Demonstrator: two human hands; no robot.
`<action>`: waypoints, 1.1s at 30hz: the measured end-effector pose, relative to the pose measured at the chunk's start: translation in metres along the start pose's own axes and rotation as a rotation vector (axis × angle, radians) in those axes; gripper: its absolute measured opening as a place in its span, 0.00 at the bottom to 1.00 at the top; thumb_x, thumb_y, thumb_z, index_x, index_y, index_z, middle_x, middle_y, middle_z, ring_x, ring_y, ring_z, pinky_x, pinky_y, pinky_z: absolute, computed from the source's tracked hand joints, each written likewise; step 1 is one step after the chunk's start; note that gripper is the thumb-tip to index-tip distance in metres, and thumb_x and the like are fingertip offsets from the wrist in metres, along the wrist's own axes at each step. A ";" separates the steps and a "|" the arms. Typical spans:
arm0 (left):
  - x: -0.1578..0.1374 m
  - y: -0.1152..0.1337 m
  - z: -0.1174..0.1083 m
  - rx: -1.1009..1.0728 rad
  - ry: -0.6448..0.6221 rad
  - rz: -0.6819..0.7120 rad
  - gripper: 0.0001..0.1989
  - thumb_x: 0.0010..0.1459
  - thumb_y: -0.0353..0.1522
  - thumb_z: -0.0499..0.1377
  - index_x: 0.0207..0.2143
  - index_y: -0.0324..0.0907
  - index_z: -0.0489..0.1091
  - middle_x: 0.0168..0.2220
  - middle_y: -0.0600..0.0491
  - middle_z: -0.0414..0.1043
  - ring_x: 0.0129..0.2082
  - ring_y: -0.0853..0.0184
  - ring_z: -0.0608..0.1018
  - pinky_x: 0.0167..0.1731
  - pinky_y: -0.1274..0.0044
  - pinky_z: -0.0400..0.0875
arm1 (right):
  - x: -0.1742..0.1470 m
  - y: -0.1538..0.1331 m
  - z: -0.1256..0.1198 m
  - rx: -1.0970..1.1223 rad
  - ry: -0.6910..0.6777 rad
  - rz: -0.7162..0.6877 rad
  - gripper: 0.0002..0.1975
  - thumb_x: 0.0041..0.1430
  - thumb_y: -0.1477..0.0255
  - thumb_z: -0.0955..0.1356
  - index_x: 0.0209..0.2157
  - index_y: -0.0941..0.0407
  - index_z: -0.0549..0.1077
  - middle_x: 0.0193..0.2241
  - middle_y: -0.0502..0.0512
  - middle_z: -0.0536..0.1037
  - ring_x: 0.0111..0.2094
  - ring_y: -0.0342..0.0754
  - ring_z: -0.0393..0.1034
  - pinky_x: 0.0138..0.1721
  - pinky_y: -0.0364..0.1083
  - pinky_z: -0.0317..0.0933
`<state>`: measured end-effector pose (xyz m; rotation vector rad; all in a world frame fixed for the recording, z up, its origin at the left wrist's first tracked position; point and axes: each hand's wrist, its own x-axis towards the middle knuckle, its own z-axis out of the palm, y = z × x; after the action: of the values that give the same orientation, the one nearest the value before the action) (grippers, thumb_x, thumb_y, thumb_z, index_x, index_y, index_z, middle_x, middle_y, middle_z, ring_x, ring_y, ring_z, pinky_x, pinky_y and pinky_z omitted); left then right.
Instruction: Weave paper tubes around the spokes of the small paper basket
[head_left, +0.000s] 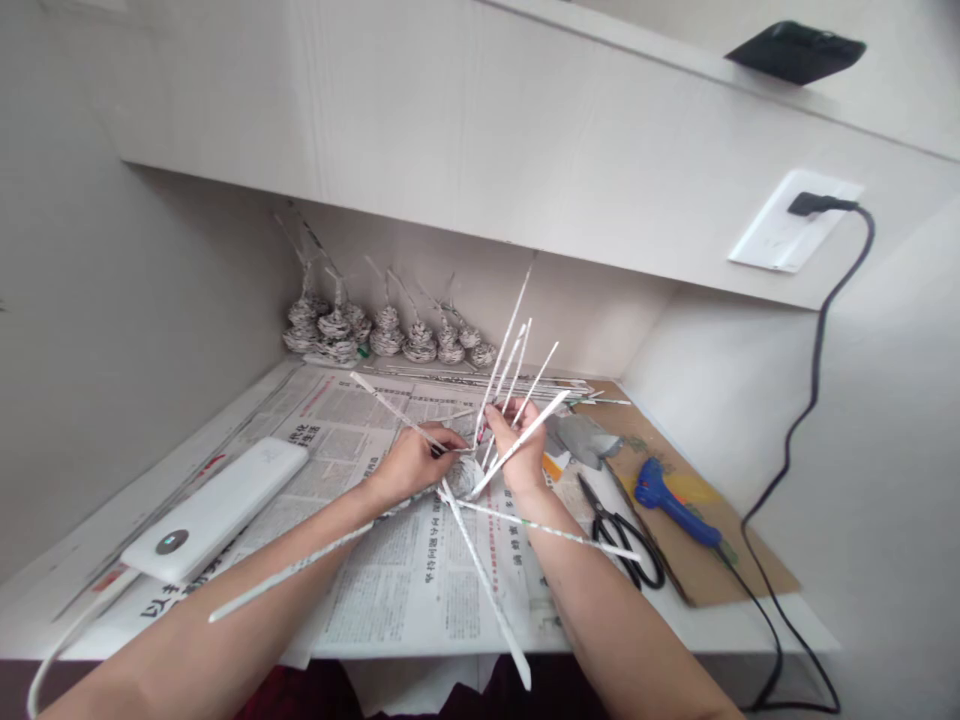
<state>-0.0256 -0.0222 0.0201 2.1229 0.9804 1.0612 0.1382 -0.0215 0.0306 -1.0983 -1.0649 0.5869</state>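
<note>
Between my hands sits a small woven paper piece (469, 474), with several rolled newspaper sticks (491, 610) fanning out from it in all directions. My left hand (416, 460) is closed on its left edge, thumb and finger pinching near the weave. On the other side, my right hand (519, 445) has its fingers bent around the upright paper sticks, the thumb pressing one of them. One long stick runs across my left forearm; another crosses my right forearm. The fingertips partly hide the top of the weave.
Newspaper (352, 590) covers the tabletop. Black scissors (626, 535) and a blue glue gun (675, 505) on cardboard (697, 580) lie to the right. At left is a white power bank (217, 510). Several woven paper gourds (388, 335) line the back, below an overhanging panel (450, 130).
</note>
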 end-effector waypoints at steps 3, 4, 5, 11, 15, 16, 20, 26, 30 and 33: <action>0.000 -0.001 0.001 0.001 0.002 0.009 0.10 0.54 0.31 0.57 0.35 0.43 0.78 0.34 0.50 0.77 0.36 0.65 0.76 0.40 0.76 0.68 | -0.002 0.005 0.002 -0.006 -0.060 0.118 0.15 0.46 0.60 0.71 0.28 0.57 0.70 0.20 0.48 0.72 0.20 0.43 0.67 0.20 0.41 0.60; -0.001 -0.001 0.001 0.004 0.002 0.011 0.10 0.54 0.31 0.57 0.36 0.43 0.78 0.34 0.50 0.77 0.36 0.65 0.76 0.39 0.76 0.68 | -0.004 0.006 0.003 0.002 -0.089 0.163 0.16 0.47 0.59 0.70 0.29 0.57 0.71 0.20 0.49 0.73 0.20 0.43 0.67 0.18 0.40 0.58; -0.001 -0.002 0.001 0.010 0.004 0.012 0.11 0.54 0.30 0.57 0.37 0.44 0.78 0.34 0.50 0.77 0.36 0.65 0.76 0.39 0.76 0.68 | -0.005 0.007 0.004 0.008 -0.118 0.201 0.17 0.48 0.57 0.70 0.30 0.58 0.73 0.20 0.51 0.74 0.19 0.43 0.67 0.17 0.40 0.57; 0.000 -0.005 0.001 0.042 0.037 -0.009 0.13 0.52 0.28 0.58 0.39 0.45 0.78 0.35 0.50 0.77 0.36 0.64 0.76 0.39 0.76 0.67 | -0.006 0.004 0.007 0.048 -0.113 0.310 0.18 0.50 0.57 0.67 0.32 0.58 0.74 0.24 0.54 0.77 0.18 0.42 0.67 0.16 0.39 0.57; 0.001 -0.004 0.001 0.051 0.053 -0.057 0.13 0.52 0.27 0.57 0.38 0.45 0.79 0.34 0.51 0.78 0.35 0.65 0.77 0.39 0.77 0.67 | -0.008 0.008 0.005 -0.029 -0.042 0.329 0.17 0.45 0.56 0.70 0.30 0.55 0.70 0.17 0.47 0.73 0.15 0.43 0.65 0.15 0.41 0.57; 0.002 -0.003 0.000 0.063 0.060 -0.068 0.13 0.52 0.26 0.57 0.38 0.44 0.79 0.34 0.51 0.78 0.35 0.65 0.77 0.38 0.77 0.67 | -0.009 0.010 0.005 -0.059 -0.054 0.313 0.18 0.44 0.55 0.70 0.28 0.55 0.69 0.16 0.46 0.71 0.15 0.43 0.64 0.15 0.41 0.57; 0.003 -0.003 -0.001 0.126 0.096 -0.069 0.14 0.51 0.24 0.57 0.38 0.43 0.79 0.32 0.50 0.77 0.34 0.66 0.76 0.37 0.77 0.67 | -0.015 0.018 0.005 -0.177 -0.142 0.184 0.19 0.42 0.54 0.71 0.23 0.55 0.65 0.17 0.46 0.69 0.18 0.42 0.63 0.20 0.41 0.57; 0.001 -0.004 0.000 0.150 0.204 -0.076 0.14 0.53 0.24 0.56 0.38 0.43 0.79 0.30 0.51 0.75 0.30 0.69 0.75 0.34 0.79 0.67 | -0.015 0.022 0.006 -0.331 -0.161 0.238 0.19 0.42 0.55 0.71 0.21 0.56 0.65 0.15 0.45 0.64 0.19 0.41 0.59 0.22 0.41 0.54; 0.001 -0.006 0.000 0.143 0.237 -0.062 0.13 0.53 0.25 0.56 0.37 0.44 0.79 0.31 0.51 0.75 0.31 0.69 0.75 0.34 0.79 0.68 | -0.016 0.024 0.010 -0.233 -0.176 0.329 0.17 0.43 0.57 0.70 0.20 0.56 0.65 0.14 0.45 0.63 0.18 0.41 0.58 0.21 0.42 0.53; 0.003 -0.012 0.000 0.098 0.235 -0.112 0.12 0.52 0.27 0.57 0.37 0.43 0.78 0.33 0.51 0.78 0.34 0.67 0.77 0.37 0.78 0.69 | -0.019 0.028 0.012 -0.200 -0.161 0.334 0.13 0.41 0.62 0.70 0.19 0.55 0.65 0.14 0.44 0.64 0.18 0.41 0.59 0.21 0.42 0.54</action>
<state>-0.0285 -0.0133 0.0125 2.0242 1.2710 1.2491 0.1230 -0.0212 -0.0017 -1.4382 -1.1031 0.8597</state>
